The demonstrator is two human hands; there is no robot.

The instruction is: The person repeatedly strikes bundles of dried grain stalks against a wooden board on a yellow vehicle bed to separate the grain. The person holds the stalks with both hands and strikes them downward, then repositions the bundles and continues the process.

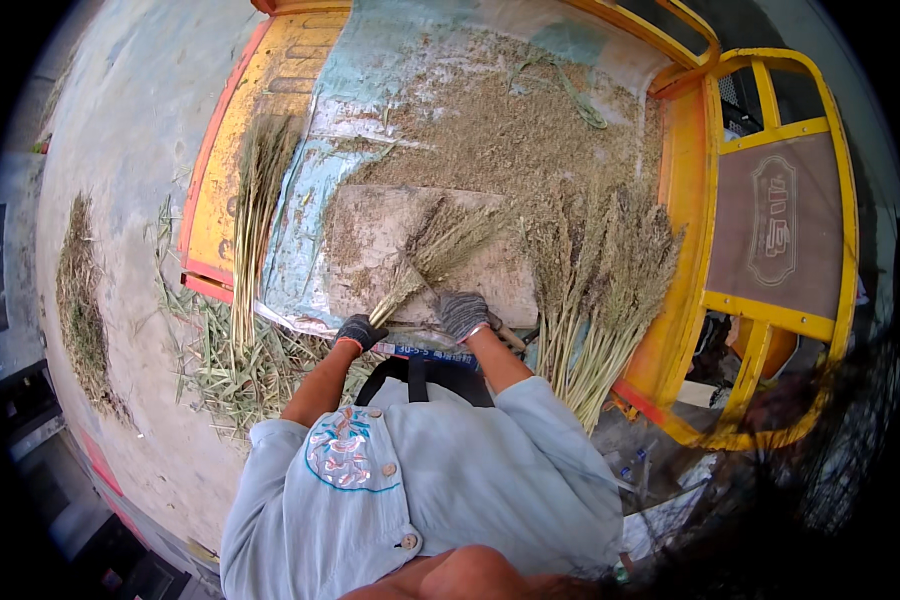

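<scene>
Where the loose heap (pixel 82 300) lies: on the ground at far left, well apart from the cart (pixel 688 230).
Leaf litter (pixel 235 375): green strips on the ground below the cart's near left corner.
Left sheaf (pixel 257 205): laid on the yellow side panel (pixel 218 190), stalks overhanging the near edge; I judge this keeps it clear of the board (pixel 355 268) yet within reach.
Liner (pixel 292 255): blue-white sheet spread in the cart, probably to catch loose bits.
Left hand (pixel 361 331): gloved, fingers closed around the stalk ends of the middle bundle (pixel 450 240).
Board: flat on the liner at the near edge, likely as firm backing.
Middle bundle: slants across the board, heads away and to the right.
Right hand (pixel 463 315): gloved, fingers curled tight around what I read as a tool (pixel 511 338); its thin end meets the bundle, apparently bearing on it.
Cart contents: brown chaff (pixel 500 130), spread over the liner beyond the board.
Right sheaf (pixel 610 260): beside the board, heads away, stalks toward the operator, presumably for easy pickup.
Yellow frame (pixel 838 200): stands at far right, carrying a brown panel (pixel 730 215).
</scene>
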